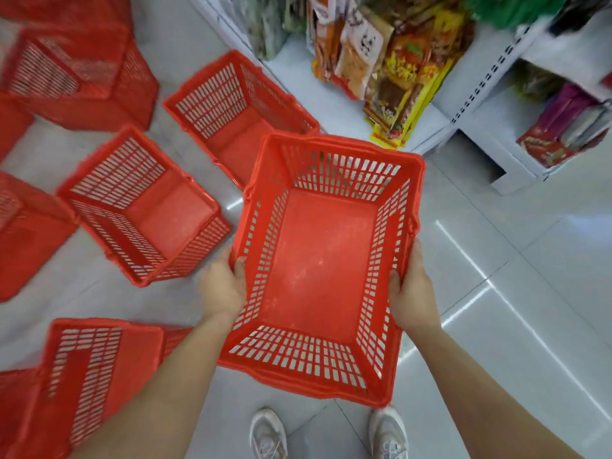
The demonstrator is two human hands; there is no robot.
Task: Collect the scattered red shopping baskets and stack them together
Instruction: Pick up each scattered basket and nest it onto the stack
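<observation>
I hold one red shopping basket (319,260) upright above the floor, its opening facing me. My left hand (222,286) grips its left rim and my right hand (412,293) grips its right rim. More red baskets lie scattered on the floor to the left: one (238,120) just beyond the held one, one (145,207) tilted at centre left, one (86,369) on its side at lower left, and others (76,71) at the far left and top left.
White store shelving (480,104) with snack packets (387,67) stands at the upper right. The pale tiled floor (513,293) is open to the right. My two shoes (268,435) show at the bottom edge.
</observation>
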